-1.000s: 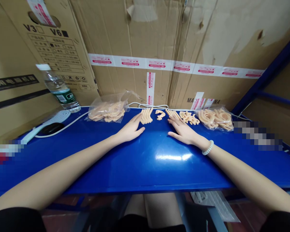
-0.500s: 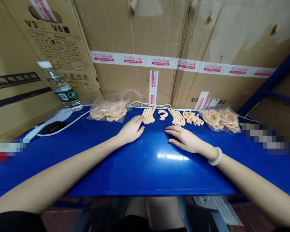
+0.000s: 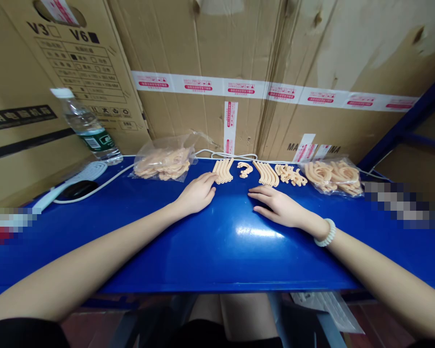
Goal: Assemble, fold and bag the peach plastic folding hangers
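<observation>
My left hand (image 3: pixel 197 194) lies palm down on the blue table (image 3: pixel 199 251), fingers stretched out. Its fingertips are at the near left end of a row of thin, beige curved strips (image 3: pixel 224 170); whether they press on it I cannot tell. My right hand (image 3: pixel 278 205) also rests flat with fingers apart, holding nothing, just below a second row of curved strips (image 3: pixel 266 174). Between the rows sit small hooked beige pieces (image 3: pixel 245 169). A loose heap of small beige pieces (image 3: pixel 290 175) is right of the second row.
Clear plastic bags of beige pieces stand at left (image 3: pixel 163 162) and right (image 3: pixel 333 178). Further left are a water bottle (image 3: pixel 94 135), a black object (image 3: pixel 80 190) and a white cable (image 3: pixel 125 174). Tall cardboard boxes (image 3: pixel 188 43) close off the back; a blue metal frame (image 3: pixel 395 121) stands right.
The view has shifted slightly. Both hands and the beige pieces stay in place on the table.
</observation>
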Demonstrator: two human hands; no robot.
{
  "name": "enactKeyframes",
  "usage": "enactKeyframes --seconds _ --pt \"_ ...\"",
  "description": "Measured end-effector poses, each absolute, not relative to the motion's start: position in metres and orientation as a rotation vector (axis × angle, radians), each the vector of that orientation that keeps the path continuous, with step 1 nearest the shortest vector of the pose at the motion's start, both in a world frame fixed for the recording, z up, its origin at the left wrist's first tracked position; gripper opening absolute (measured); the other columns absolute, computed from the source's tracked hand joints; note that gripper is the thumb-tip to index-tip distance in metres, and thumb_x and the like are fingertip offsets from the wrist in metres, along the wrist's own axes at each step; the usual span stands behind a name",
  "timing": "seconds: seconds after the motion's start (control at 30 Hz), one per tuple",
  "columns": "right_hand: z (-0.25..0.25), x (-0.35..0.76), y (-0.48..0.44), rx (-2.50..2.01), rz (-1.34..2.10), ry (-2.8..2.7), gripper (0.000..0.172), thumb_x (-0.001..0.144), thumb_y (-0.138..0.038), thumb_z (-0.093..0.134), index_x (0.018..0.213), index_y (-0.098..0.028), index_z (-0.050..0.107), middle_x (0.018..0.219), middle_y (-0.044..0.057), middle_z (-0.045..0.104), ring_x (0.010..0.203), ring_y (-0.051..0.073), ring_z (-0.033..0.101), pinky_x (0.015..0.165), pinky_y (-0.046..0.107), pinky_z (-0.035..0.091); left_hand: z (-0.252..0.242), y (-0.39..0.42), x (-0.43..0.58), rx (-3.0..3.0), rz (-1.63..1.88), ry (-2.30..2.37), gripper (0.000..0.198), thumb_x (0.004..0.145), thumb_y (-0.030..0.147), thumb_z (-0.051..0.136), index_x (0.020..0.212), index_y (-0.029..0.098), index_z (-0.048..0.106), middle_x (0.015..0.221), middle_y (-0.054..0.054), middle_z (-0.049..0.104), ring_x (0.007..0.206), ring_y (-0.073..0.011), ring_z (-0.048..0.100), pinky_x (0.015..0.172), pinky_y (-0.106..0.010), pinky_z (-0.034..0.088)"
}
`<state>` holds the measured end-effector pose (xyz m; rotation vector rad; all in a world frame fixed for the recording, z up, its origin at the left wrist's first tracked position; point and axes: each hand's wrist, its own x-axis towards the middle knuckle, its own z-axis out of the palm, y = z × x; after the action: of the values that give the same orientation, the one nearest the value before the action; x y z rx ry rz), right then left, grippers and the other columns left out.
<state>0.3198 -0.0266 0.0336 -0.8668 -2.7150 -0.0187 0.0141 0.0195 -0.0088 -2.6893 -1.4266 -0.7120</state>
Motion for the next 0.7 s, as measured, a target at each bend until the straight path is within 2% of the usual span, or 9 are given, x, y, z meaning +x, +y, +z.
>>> enactKeyframes --seconds 0.5,0.7 --pt "0.0358 0.3186 -0.0271 -0.879 0.032 -2.698 0.042 0.103 -0.038 0.049 0.136 -0.015 0.063 0.138 0.018 0.062 0.127 0.032 0.06 0.109 0.053 0.051 -0.0088 0.0202 0.0129 -2.724 -0.726 -1.387 0.045 0.096 0.022 0.039 0.137 0.01 0.054 0.148 -0.018 0.056 0.142 -0.0291 0.049 0.12 -0.049 0.04" --pt "0.0377 0.3175 -0.0284 -0.886 -0.004 -2.713 0.044 0.104 -0.038 0.047 0.134 -0.011 0.063 0.138 0.02 0.063 0.127 0.033 0.06 0.109 0.052 0.051 -0.0107 0.0213 0.0126 -2.741 -0.762 -1.386 0.047 0.096 0.022 0.038 0.139 0.008 0.052 0.149 -0.018 0.055 0.143 -0.0288 0.047 0.122 -0.05 0.037"
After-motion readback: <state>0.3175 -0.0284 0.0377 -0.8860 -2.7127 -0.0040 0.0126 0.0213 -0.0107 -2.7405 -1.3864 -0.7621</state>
